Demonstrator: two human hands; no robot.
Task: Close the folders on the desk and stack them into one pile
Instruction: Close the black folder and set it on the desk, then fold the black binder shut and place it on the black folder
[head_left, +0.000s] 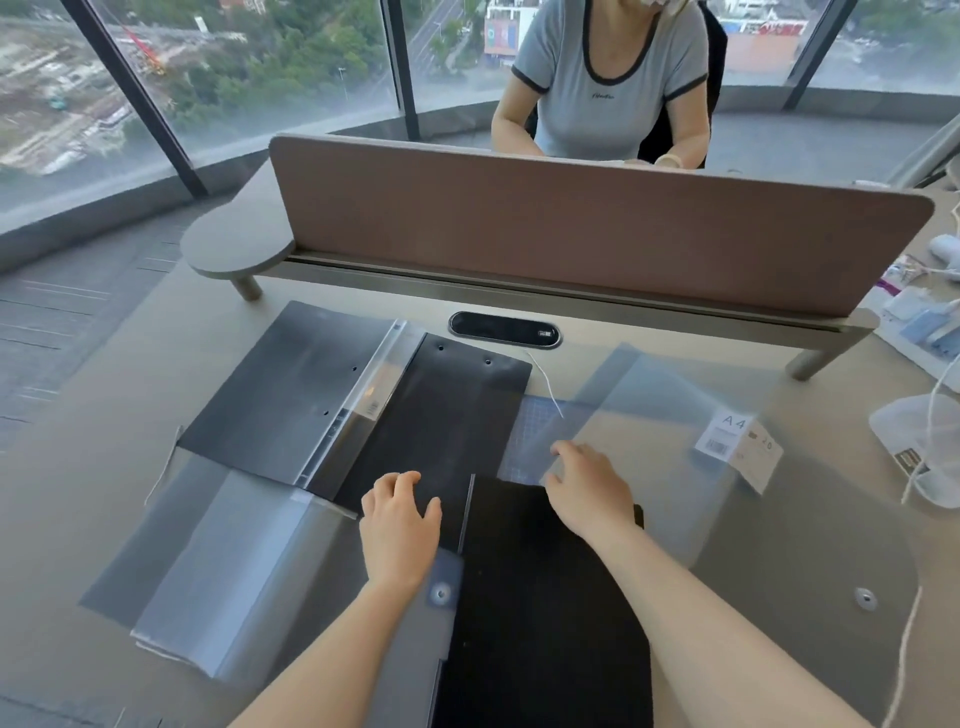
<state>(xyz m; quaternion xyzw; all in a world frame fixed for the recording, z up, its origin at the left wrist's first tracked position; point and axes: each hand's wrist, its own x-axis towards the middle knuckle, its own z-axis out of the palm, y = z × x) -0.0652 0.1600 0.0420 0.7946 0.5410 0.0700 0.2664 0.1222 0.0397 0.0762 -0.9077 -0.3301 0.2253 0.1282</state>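
Note:
An open black folder (291, 384) with a clear spine lies flat at the far left of the desk. Nearer me, a translucent grey folder (228, 571) lies open, and a black folder (545, 597) rests in front of me between my arms. A clear plastic folder (675, 415) with an A4 label lies spread at the right. My left hand (400, 525) rests with its fingers apart on the black cover, holding nothing. My right hand (587, 483) touches the clear folder's near left edge; whether it grips the sheet is unclear.
A brown divider screen (571, 228) runs across the far side of the desk, with a person seated behind it. A black cable port (504, 330) sits below it. A white fan (924, 447) and loose cords lie at the right edge.

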